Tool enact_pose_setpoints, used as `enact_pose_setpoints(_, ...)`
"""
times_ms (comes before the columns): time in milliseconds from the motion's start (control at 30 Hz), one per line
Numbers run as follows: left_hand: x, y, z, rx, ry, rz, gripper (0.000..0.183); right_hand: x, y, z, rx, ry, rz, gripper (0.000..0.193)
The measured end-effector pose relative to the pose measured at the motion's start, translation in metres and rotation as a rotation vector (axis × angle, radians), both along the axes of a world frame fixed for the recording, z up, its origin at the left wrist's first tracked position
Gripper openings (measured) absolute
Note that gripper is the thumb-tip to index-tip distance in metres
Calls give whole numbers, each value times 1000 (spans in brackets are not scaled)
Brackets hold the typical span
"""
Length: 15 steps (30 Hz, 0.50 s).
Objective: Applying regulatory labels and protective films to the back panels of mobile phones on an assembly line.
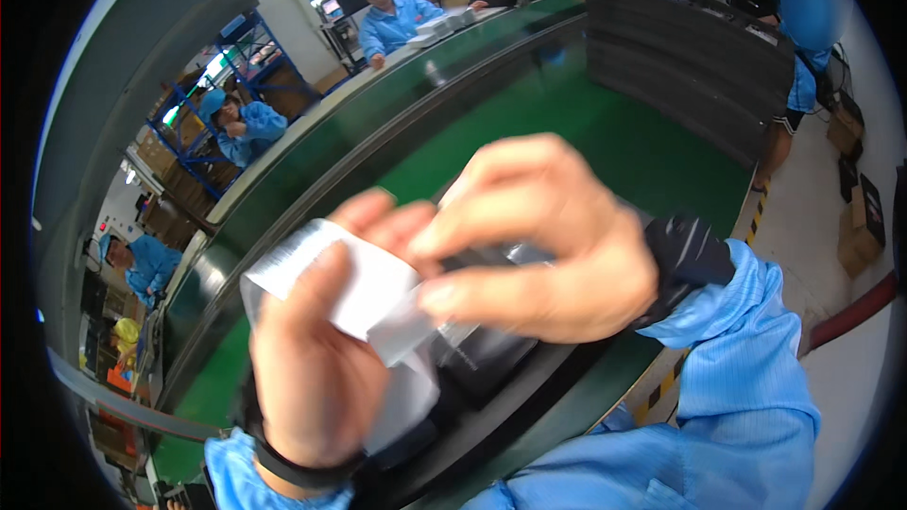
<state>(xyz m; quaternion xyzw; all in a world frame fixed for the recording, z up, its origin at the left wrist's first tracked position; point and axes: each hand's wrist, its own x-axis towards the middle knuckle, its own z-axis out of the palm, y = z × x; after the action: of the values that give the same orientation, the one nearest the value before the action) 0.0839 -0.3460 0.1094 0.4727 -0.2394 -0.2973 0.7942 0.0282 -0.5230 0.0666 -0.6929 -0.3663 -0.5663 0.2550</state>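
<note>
A small white sheet or flat packet, with a clear shiny edge at its left end, is in my left hand. The left thumb lies across its face and the fingers are behind it. My right hand comes over from the right, thumb and forefinger closed in a pinch at the packet's right end. Both hands are smeared by motion. Below them lie another white piece and a dark, glossy object, both partly hidden by my hands. Each wrist wears a black band.
A green conveyor belt runs past in front of me. A dark panel stands across its far right part. Co-workers in blue sit along the far side, one near white boxes. At right, cartons stand on the floor beside a person in blue.
</note>
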Motion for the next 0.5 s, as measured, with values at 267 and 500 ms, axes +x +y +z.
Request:
enact_pose_setpoints(267,22,-64,-14,833,-1204,-168,30,-22,-74,-1,386,358,34,35)
enact_pose_setpoints(500,11,-100,-45,925,-1318,-479,23,-6,-103,-6,383,369,132,13)
